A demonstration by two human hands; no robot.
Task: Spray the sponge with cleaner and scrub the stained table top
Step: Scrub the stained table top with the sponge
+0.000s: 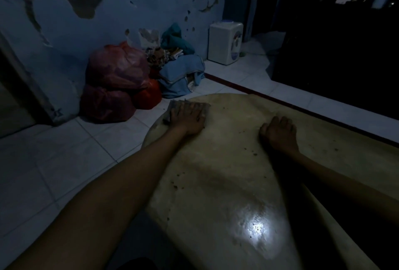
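A beige table top (228, 183) with dark specks and a bright glare spot fills the lower middle. At its far left corner lies a grey sponge (175, 105). My left hand (187, 117) lies flat on the sponge with straight fingers, pressing it to the table. My right hand (278, 132) rests on the table farther right with its fingers curled under, and nothing shows in it. No cleaner bottle is in view.
Red plastic bags (114, 84) and a heap of blue cloth (181, 73) lie on the white tiled floor against the peeling wall. A white water dispenser (224, 43) stands behind. A dark doorway opens at the right.
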